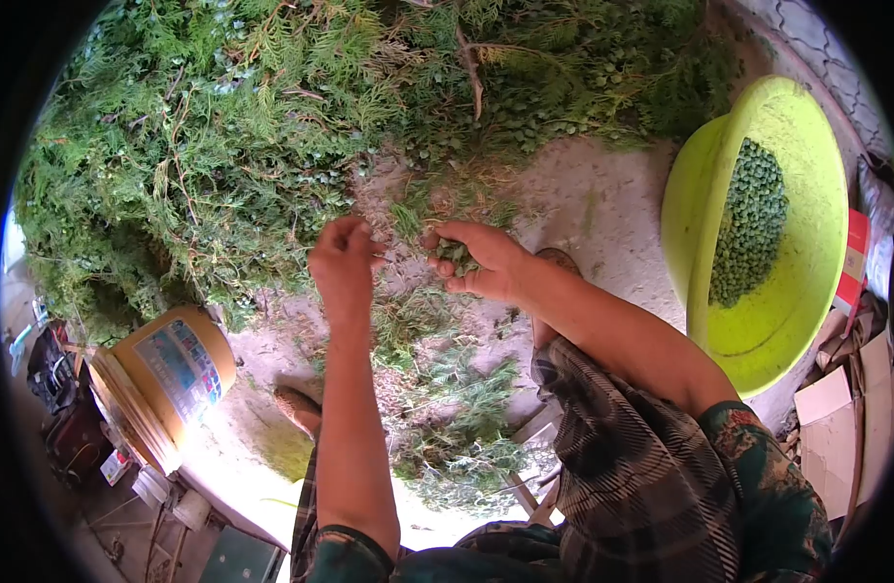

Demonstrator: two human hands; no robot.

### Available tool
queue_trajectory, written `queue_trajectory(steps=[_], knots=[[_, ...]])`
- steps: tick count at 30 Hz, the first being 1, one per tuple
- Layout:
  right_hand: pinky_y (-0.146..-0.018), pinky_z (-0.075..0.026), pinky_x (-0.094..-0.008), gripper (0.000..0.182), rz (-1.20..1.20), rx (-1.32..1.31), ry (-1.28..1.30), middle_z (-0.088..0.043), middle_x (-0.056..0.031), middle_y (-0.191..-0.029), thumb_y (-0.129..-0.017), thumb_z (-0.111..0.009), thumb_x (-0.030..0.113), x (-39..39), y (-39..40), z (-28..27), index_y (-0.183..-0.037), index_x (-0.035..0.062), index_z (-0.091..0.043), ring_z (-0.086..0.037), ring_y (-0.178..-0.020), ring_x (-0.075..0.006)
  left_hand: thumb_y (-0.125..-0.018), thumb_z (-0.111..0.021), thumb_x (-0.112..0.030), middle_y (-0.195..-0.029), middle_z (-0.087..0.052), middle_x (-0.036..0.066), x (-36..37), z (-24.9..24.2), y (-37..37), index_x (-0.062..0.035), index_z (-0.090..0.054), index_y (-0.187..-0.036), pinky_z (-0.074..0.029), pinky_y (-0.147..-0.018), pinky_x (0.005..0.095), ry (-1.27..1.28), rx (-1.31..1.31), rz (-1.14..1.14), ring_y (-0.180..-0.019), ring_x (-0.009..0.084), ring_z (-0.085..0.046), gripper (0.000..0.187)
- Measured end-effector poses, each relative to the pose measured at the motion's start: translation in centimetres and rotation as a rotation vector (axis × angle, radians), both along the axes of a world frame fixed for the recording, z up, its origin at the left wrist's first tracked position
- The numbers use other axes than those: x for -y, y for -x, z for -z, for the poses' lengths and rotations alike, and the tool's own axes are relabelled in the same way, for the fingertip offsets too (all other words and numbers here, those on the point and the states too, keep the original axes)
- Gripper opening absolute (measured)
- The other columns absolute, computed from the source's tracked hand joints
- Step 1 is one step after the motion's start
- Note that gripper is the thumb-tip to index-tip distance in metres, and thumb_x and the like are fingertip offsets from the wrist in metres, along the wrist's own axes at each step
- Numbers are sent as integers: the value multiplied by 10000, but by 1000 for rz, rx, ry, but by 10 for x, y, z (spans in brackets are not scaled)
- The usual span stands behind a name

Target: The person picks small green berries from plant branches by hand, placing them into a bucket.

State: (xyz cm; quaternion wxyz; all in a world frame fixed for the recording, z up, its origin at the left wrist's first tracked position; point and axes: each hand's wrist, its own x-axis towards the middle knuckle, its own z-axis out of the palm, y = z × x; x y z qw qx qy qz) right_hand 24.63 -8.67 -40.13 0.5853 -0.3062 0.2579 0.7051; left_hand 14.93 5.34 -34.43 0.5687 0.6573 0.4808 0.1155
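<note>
My right hand (481, 260) is cupped with its fingers curled around several small green cones (457, 255), which show between thumb and fingers. Just left of it, my left hand (344, 255) has its fingers bent together in a pinch, and I cannot tell what is in them. A short gap separates the two hands. Beyond their fingertips, in this view, appears a green sprig (406, 222). A heap of cut evergreen branches (223, 146) fills the floor ahead. To the right, a lime-green basin (807, 330) stands tilted, with many green cones (750, 228) gathered in it.
A yellow bucket (209, 340) with a printed label lies at the left. Loose clippings (457, 389) cover the floor by my feet. Cardboard (826, 418) leans at the right, near a red box (853, 257). My lap is covered by plaid cloth (641, 457).
</note>
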Motion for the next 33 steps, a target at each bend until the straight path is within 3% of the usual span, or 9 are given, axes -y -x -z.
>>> queue_trajectory(steps=[3, 5, 8, 15, 22, 24, 26, 28, 33], knots=[[-715, -520, -435, 279, 35, 119, -29, -588, -125, -863, -919, -465, 276, 6, -11, -22, -922, 11, -554, -583, -714, -233, -838, -570, -79, -738, -624, 111, -34, 30, -12, 19, -602, -971, -500, -536, 271, -104, -149, 53, -634, 169, -613, 168], [-847, -481, -459, 275, 205, 8, -152, -590, -143, -932, -915, -472, 259, 6, -18, -26, -967, 5, -563, -581, -791, -250, -807, -595, -109, -781, -630, 175, -49, 59, -23, -22, -618, -978, -505, -635, 367, -777, -167, 279, -707, 312, -626, 194], [-986, -377, -501, 335, 217, 27, -240, -548, -183, -1090, -924, -456, 255, 9, -25, -29, -1096, -23, -527, -546, -986, -309, -795, -602, -180, -888, -637, 182, -52, 73, -46, -73, -637, -1009, -473, -712, 409, -886, -407, 247, -724, 360, -615, 242], [-1000, -354, -506, 273, 339, -111, -319, -550, -162, -1066, -922, -458, 217, 12, -29, -37, -1043, -13, -538, -543, -964, -288, -825, -546, -193, -892, -641, 180, -45, 63, -53, -175, -647, -964, -494, -680, 451, -726, -573, 297, -807, 362, -619, 172], [-995, -363, -491, 267, 401, 20, -277, -530, -149, -1078, -916, -475, 230, 15, -34, -38, -1041, 3, -539, -528, -985, -296, -831, -550, -156, -814, -648, 159, -40, 53, -43, -82, -638, -915, -504, -655, 400, -808, -548, 349, -739, 313, -633, 143], [-988, -372, -485, 269, 440, 16, -283, -530, -144, -1073, -915, -479, 238, 15, -39, -38, -1041, 8, -540, -530, -983, -290, -822, -597, -196, -730, -618, 84, -13, 13, -37, -26, -600, -941, -469, -541, 299, -453, -46, 108, -591, 174, -581, 207], [-933, -412, -468, 262, 464, -28, -287, -529, -138, -1086, -914, -481, 241, 13, -39, -41, -1038, 20, -545, -538, -962, -273, -835, -616, -143, -774, -585, 33, 31, -44, -41, 13, -583, -969, -432, -558, 207, -59, -22, 140, -635, 81, -522, 208], [-896, -429, -456, 259, 477, -52, -278, -538, -130, -1075, -915, -474, 243, 12, -37, -51, -1035, 26, -548, -542, -950, -264, -818, -637, -58, -818, -586, 33, 55, -57, -33, 11, -585, -997, -436, -580, 198, 101, 241, 272, -672, 86, -530, 198], [-821, -460, -397, 261, 518, -105, -285, -571, -108, -1024, -922, -447, 238, 4, -33, -75, -1036, 29, -554, -551, -921, -241, -738, -701, -65, -806, -580, 73, 60, -57, -30, -33, -600, -997, -461, -581, 267, -362, 51, 459, -658, 171, -569, 279]])
